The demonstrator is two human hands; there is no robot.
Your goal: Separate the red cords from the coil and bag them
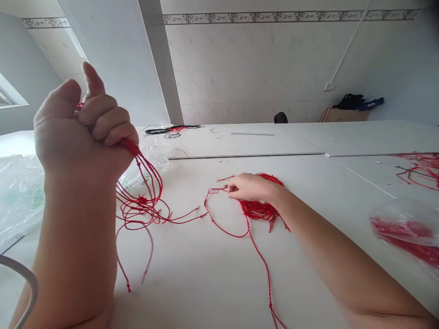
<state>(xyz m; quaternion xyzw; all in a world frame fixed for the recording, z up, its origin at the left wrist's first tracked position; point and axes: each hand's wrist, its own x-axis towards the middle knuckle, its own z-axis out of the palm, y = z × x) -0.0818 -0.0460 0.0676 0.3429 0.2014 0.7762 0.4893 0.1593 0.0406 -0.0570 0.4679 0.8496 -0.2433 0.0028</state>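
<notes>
My left hand is raised at the upper left, its fingers wrapped round a bundle of red cords that hangs down toward the table. The index finger points up. My right hand rests low over the white table with its fingers closed at the end of a looped red cord. Beneath and behind that hand lies a coil of red cords. One knotted strand runs from the loop toward the table's front edge.
Clear plastic bags lie at the left. Black and red cords are on the table's far part. At the right are a plastic bag of red cord and loose red cords. A cardboard box stands beyond.
</notes>
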